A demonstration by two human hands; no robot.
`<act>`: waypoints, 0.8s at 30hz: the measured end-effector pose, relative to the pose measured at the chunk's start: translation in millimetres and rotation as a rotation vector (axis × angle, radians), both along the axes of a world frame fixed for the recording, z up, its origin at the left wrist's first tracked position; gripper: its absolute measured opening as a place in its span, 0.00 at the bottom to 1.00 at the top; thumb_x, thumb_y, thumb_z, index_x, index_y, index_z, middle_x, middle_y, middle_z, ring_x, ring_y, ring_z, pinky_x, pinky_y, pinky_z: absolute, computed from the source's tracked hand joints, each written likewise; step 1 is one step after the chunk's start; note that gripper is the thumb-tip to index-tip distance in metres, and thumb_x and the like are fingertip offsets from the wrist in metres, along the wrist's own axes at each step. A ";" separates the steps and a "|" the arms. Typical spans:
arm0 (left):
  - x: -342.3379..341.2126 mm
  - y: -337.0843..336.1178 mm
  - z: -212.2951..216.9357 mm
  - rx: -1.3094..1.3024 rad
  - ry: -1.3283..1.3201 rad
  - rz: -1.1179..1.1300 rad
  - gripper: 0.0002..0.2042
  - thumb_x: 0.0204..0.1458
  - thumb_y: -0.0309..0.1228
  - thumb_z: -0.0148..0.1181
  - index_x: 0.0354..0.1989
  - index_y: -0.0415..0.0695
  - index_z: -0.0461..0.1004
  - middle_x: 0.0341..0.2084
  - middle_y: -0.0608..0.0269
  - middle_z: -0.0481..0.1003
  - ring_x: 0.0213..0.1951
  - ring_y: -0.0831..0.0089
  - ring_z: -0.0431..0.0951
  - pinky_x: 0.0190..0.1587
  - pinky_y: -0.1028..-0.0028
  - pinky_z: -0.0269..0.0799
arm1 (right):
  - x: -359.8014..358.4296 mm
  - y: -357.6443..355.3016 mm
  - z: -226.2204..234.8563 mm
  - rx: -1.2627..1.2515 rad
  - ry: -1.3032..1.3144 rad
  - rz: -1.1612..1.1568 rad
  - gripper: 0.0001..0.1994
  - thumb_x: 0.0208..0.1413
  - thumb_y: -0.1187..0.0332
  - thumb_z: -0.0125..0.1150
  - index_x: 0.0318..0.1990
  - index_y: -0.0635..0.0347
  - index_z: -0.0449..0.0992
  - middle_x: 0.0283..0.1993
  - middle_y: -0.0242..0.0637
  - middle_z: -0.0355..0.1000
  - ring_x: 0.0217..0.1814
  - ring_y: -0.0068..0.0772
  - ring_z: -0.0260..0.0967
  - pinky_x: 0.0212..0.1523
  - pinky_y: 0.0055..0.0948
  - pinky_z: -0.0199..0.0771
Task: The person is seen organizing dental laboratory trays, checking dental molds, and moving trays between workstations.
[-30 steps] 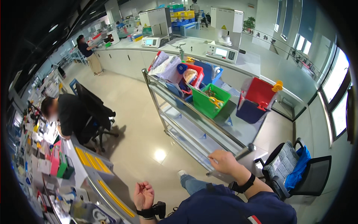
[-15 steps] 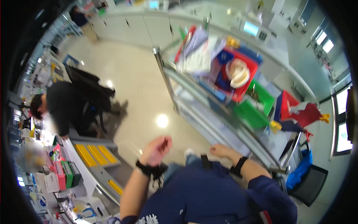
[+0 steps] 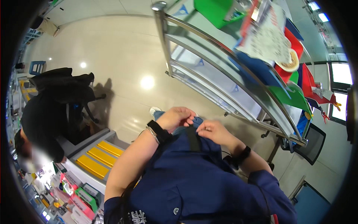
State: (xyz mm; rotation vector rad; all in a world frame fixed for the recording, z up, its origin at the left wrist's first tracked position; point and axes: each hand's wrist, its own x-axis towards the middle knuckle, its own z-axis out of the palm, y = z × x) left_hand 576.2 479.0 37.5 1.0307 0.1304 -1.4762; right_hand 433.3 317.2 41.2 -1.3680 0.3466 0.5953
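Observation:
My left hand (image 3: pixel 177 118) is in front of my waist with its fingers curled in a pinch. A black band and a silver chain bracelet (image 3: pixel 152 134) circle that wrist. Close by on the right, my right hand (image 3: pixel 215 131) also has thumb and fingers pressed together. Whatever either hand holds, if anything, is too small or hidden to make out. Both hands are close to a black strap (image 3: pixel 193 139) hanging over the front of my dark blue jacket (image 3: pixel 186 168). A second black band (image 3: pixel 241 156) sits on my right wrist.
A metal-framed cart (image 3: pixel 220 46) carries green bins, a blue bin (image 3: pixel 257 71), papers and a round cream-coloured piece (image 3: pixel 289 61). At left, a person in black (image 3: pixel 43 123) sits in a black chair, beside a drawer with yellow strips (image 3: pixel 100 158). A mesh chair (image 3: pixel 312 143) stands right.
My hands have come together in front of my waist, the left moving right and the right inward. The view has shifted, putting the cart higher and nearer.

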 end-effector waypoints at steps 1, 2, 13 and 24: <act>4.4 10.5 -1.6 -0.014 -0.007 -0.060 0.10 0.55 0.29 0.45 0.37 0.35 0.69 0.28 0.63 0.71 0.28 0.79 0.71 0.33 0.82 0.68 | 15.1 16.1 22.6 0.111 -0.055 -0.021 0.04 0.47 0.74 0.57 0.31 0.64 0.73 0.31 0.34 0.71 0.37 0.22 0.67 0.39 0.22 0.66; 6.7 20.9 -3.2 -0.028 -0.007 -0.121 0.10 0.55 0.29 0.45 0.37 0.36 0.69 0.27 0.64 0.71 0.28 0.80 0.71 0.34 0.82 0.69 | 27.5 27.3 49.4 0.000 -0.182 0.221 0.05 0.48 0.74 0.56 0.31 0.66 0.73 0.30 0.32 0.70 0.36 0.21 0.66 0.38 0.22 0.66; 81.1 136.9 28.1 0.130 -0.628 -0.521 0.06 0.47 0.25 0.51 0.29 0.37 0.73 0.20 0.59 0.74 0.25 0.73 0.75 0.30 0.78 0.70 | 118.3 112.4 60.7 -0.219 0.178 0.311 0.09 0.44 0.64 0.59 0.24 0.61 0.71 0.18 0.32 0.66 0.20 0.21 0.59 0.21 0.22 0.59; 174.4 182.1 40.8 0.142 -1.151 -0.460 0.05 0.40 0.24 0.55 0.26 0.40 0.75 0.22 0.53 0.75 0.25 0.61 0.76 0.31 0.70 0.71 | 281.6 164.7 51.8 -0.715 -0.236 0.756 0.10 0.30 0.64 0.59 0.21 0.61 0.71 0.22 0.48 0.69 0.28 0.49 0.68 0.28 0.39 0.67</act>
